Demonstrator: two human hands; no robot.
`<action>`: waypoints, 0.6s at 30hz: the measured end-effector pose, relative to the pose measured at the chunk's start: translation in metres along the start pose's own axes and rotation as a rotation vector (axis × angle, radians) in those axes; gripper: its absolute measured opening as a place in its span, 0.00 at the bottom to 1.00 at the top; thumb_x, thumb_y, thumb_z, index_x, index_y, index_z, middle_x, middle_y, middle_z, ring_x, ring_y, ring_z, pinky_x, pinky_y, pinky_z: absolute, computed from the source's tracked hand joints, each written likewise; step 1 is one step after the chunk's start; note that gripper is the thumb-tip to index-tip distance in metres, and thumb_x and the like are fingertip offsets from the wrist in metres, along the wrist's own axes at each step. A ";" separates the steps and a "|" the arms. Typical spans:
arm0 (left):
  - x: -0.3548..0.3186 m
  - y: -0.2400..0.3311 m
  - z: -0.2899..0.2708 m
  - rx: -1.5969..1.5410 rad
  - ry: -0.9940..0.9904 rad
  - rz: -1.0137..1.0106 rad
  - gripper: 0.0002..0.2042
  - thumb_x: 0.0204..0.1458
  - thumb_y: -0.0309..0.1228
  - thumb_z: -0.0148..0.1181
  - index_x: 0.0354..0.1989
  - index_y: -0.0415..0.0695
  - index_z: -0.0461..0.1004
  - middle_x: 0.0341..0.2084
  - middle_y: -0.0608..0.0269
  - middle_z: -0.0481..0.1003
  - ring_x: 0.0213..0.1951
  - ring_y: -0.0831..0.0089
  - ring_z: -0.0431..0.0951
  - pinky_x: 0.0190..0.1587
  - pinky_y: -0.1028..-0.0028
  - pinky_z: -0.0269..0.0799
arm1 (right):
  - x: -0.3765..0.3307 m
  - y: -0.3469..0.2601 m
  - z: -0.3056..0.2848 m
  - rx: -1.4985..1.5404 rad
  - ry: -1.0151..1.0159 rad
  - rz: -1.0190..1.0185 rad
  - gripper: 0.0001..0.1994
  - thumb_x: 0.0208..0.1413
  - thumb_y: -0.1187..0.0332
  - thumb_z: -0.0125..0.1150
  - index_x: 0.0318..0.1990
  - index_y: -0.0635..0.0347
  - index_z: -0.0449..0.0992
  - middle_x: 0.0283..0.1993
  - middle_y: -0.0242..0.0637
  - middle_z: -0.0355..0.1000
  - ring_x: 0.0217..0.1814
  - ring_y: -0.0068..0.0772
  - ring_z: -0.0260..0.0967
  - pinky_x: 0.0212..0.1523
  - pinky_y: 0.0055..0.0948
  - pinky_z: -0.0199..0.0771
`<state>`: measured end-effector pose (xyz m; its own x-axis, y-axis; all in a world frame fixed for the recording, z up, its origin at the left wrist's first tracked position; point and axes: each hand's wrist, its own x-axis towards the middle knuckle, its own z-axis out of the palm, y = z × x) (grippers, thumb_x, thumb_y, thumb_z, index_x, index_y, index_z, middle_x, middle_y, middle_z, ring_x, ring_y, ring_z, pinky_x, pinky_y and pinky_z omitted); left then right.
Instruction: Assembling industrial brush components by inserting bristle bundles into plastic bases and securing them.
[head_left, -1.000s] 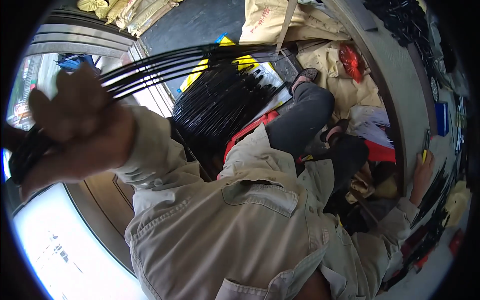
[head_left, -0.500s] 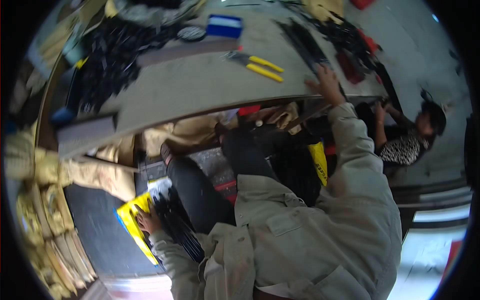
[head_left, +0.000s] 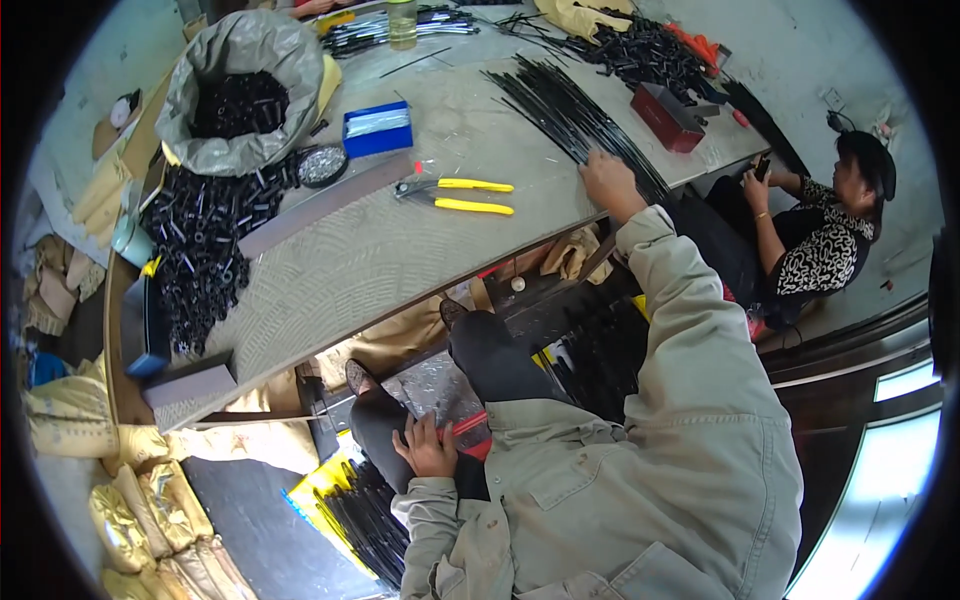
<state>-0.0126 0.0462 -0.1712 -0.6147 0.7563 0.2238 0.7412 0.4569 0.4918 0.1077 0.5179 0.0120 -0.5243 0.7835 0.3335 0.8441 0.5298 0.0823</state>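
My right hand [head_left: 612, 185] is at the near end of a bundle of long thin black rods [head_left: 565, 115] on the table. Its fingers are bent down and closed at the rods' edge, with the fingertips hidden. Empty, my left hand [head_left: 427, 447] lies by my knee with its fingers apart. Close beside it, more black rods [head_left: 365, 520] rest on a yellow bag [head_left: 325, 478]. Pliers with yellow handles [head_left: 475, 196] lie on the table left of my right hand.
Small black tubular parts [head_left: 200, 250] are heaped at left, below a grey sack [head_left: 290, 150] of similar pieces. A blue box [head_left: 378, 130], a round dish [head_left: 322, 166] and a dark red box [head_left: 668, 118] stand on the table [head_left: 370, 260]. A seated person [head_left: 815, 230] is at right.
My left hand has come off the yellow bag and moved right to my knee. My right hand's fingers, spread before, are now bent in at the rods. The view has shifted.
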 end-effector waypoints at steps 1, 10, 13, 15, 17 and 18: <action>0.000 -0.001 0.002 0.005 -0.010 0.000 0.18 0.44 0.38 0.57 0.44 0.45 0.70 0.40 0.58 0.71 0.52 0.62 0.64 0.57 0.52 0.43 | 0.000 0.002 0.003 0.011 -0.034 -0.052 0.20 0.49 0.68 0.49 0.48 0.72 0.61 0.41 0.54 0.67 0.44 0.53 0.66 0.40 0.40 0.69; 0.004 0.007 0.009 0.082 -0.103 0.058 0.13 0.44 0.38 0.56 0.35 0.45 0.74 0.30 0.62 0.74 0.39 0.67 0.71 0.57 0.53 0.43 | 0.030 0.015 -0.013 0.069 -0.112 0.052 0.15 0.41 0.73 0.52 0.38 0.72 0.66 0.32 0.55 0.69 0.39 0.51 0.68 0.38 0.38 0.70; 0.006 0.007 0.007 0.061 -0.095 0.041 0.12 0.43 0.38 0.56 0.34 0.45 0.75 0.28 0.62 0.74 0.37 0.68 0.72 0.58 0.53 0.43 | 0.033 0.009 -0.016 0.137 -0.049 0.113 0.12 0.41 0.73 0.52 0.35 0.71 0.68 0.30 0.55 0.70 0.36 0.50 0.69 0.36 0.39 0.69; 0.005 0.006 0.006 0.036 -0.088 0.052 0.12 0.43 0.38 0.57 0.33 0.46 0.75 0.26 0.62 0.74 0.35 0.68 0.72 0.58 0.54 0.43 | 0.037 0.011 -0.015 0.164 -0.017 0.142 0.11 0.42 0.73 0.51 0.33 0.71 0.69 0.29 0.55 0.70 0.35 0.49 0.70 0.34 0.39 0.69; -0.001 0.005 0.006 0.030 -0.086 0.056 0.11 0.43 0.38 0.57 0.33 0.46 0.76 0.25 0.62 0.74 0.34 0.68 0.72 0.58 0.54 0.43 | 0.049 0.021 -0.009 0.228 0.022 0.174 0.09 0.44 0.72 0.50 0.30 0.70 0.69 0.29 0.55 0.70 0.33 0.49 0.70 0.33 0.40 0.69; 0.000 0.002 0.007 0.032 -0.081 0.053 0.11 0.43 0.38 0.57 0.32 0.46 0.76 0.25 0.62 0.74 0.34 0.68 0.73 0.58 0.54 0.43 | 0.058 0.018 -0.012 0.266 0.047 0.182 0.09 0.46 0.71 0.49 0.29 0.70 0.70 0.29 0.55 0.70 0.32 0.49 0.70 0.32 0.40 0.68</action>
<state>-0.0089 0.0503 -0.1758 -0.5517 0.8146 0.1790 0.7809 0.4291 0.4539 0.0936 0.5684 0.0443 -0.3562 0.8606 0.3640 0.8613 0.4534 -0.2293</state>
